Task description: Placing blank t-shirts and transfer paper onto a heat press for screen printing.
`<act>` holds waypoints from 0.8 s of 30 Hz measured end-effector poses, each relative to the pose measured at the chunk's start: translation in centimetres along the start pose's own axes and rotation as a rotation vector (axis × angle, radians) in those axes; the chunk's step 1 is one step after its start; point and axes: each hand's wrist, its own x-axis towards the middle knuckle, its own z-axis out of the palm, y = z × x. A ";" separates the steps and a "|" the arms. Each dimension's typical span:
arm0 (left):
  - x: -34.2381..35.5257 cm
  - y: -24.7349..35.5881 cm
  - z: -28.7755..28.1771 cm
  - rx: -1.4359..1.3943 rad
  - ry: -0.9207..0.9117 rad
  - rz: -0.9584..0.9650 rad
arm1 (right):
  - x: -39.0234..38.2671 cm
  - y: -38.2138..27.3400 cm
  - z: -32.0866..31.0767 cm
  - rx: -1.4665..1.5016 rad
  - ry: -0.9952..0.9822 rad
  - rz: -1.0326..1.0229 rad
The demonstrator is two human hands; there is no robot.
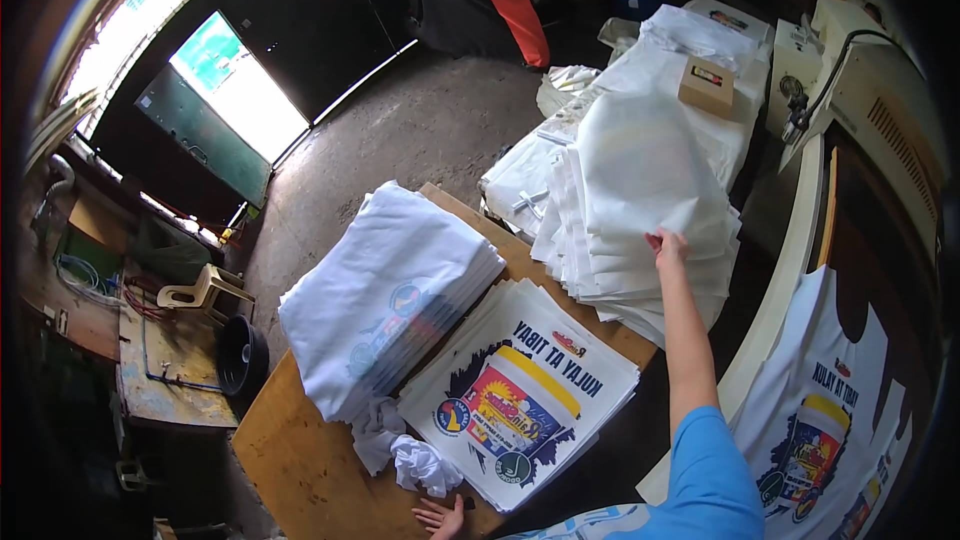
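My right hand (pixel 668 245) pinches the lower edge of a top translucent white sheet (pixel 640 170) in a loose pile. My left hand (pixel 440 518) rests with fingers spread near the front of the wooden table (pixel 270 440), beside a small dark object (pixel 468 503). Between my hands lies a stack of printed transfer sheets (pixel 520 390) with mirrored colourful artwork. Left of it are folded white fabrics (pixel 390 280) and crumpled white cloths (pixel 425 465).
A machine (pixel 880 120) stands at right, with printed white fabric (pixel 820 390) below. A cardboard box (pixel 705 90) sits on the back pile. A plastic chair (pixel 205 290) and black basin (pixel 240 355) are at left. A black-and-red covered object (pixel 480 5) stands behind, near the doorway.
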 end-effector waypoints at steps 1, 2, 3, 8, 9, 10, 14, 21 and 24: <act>-0.1 0.0 0.1 0.006 -0.001 -0.013 | -0.2 1.2 -1.0 -0.014 0.045 0.064; -0.1 0.0 0.1 0.010 -0.002 -0.024 | -0.2 1.9 -1.7 -0.026 0.089 0.125; -0.2 0.1 0.0 0.013 -0.003 -0.031 | -0.1 2.3 -2.2 -0.025 0.100 0.127; -0.3 -0.1 -0.7 0.012 -0.005 -0.044 | -1.9 2.1 -2.8 -0.116 0.085 0.132; -0.4 -0.2 -0.7 0.009 -0.005 -0.043 | -2.8 1.8 -2.8 -0.138 0.057 0.131; -0.4 -0.2 -0.7 0.007 -0.006 -0.035 | -3.7 1.6 -3.0 -0.152 0.082 0.121; -0.6 0.2 -0.4 0.008 -0.023 0.037 | -8.2 0.9 -6.9 -0.133 -0.003 0.082; 0.8 0.2 0.8 -0.028 0.141 0.142 | -31.3 2.7 -12.2 -0.506 -0.300 -0.076; 0.7 -0.1 0.3 -0.017 0.212 0.179 | -43.9 2.7 -16.6 -0.726 -0.674 0.024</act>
